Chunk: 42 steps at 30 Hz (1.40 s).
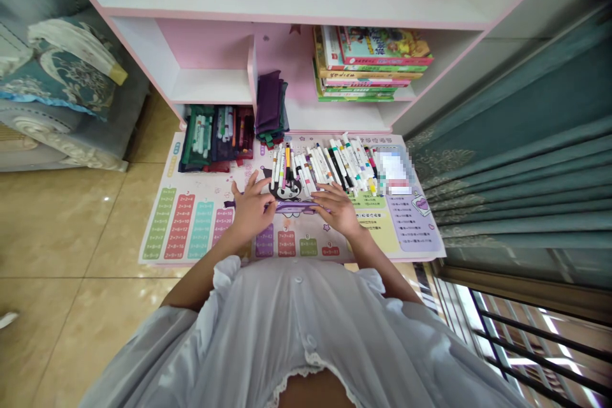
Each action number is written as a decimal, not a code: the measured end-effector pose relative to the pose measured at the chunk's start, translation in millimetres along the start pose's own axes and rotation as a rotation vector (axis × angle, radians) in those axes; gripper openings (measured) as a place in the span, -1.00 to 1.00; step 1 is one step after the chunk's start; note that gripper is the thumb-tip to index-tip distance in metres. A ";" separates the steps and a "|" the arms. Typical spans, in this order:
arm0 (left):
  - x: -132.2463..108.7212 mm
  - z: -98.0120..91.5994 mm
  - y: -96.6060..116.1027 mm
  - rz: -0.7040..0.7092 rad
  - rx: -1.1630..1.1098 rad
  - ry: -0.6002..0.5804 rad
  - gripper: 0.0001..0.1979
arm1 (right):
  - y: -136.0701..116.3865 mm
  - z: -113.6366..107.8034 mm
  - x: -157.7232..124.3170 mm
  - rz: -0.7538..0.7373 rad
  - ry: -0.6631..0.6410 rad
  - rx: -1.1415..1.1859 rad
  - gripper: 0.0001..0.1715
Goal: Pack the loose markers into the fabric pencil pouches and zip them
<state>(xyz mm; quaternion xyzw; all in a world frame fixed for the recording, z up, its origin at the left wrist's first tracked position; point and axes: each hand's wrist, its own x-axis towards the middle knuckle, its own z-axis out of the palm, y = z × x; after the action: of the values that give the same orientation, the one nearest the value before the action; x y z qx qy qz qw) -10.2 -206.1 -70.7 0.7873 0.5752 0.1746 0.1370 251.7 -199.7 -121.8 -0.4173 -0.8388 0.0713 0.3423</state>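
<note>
My left hand [254, 207] and my right hand [337, 207] are at the front middle of the desk, one at each end of a narrow purple pouch [292, 207] seen nearly edge-on. Thumb and fingers of both hands pinch it, and a bit of purple shows left of my left hand. Just beyond my hands lies a wide row of markers [329, 162], mostly white with coloured bands, some black or yellow. A black-and-white cartoon figure [285, 191] is printed on the desk mat behind the pouch.
Filled mesh pouches [217, 134] with markers lie at the back left. Folded dark pouches [270, 102] lean against the shelf divider. Stacked books [373, 64] fill part of the pink-white shelf. A blurred-out rectangular item [394, 171] lies right of the markers. A teal curtain [502, 140] hangs at right.
</note>
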 end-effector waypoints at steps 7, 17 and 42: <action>-0.2 -1.1 -1.6 -0.011 -0.026 0.012 -0.79 | 1.3 1.1 -1.4 -0.024 0.022 0.000 -0.89; -2.1 -0.2 -7.1 -0.003 -0.022 0.022 -0.80 | 0.8 -0.2 -1.6 0.011 -0.005 0.014 -0.87; -4.4 -8.5 -14.3 -0.064 -0.017 0.014 -0.78 | 1.2 -1.4 -2.2 -0.005 0.005 -0.012 -0.87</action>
<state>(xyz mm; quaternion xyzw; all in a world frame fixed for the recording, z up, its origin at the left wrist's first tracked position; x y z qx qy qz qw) -27.4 -205.9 -69.5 0.7660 0.5996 0.1806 0.1450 254.3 -200.8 -122.4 -0.4175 -0.8393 0.0646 0.3421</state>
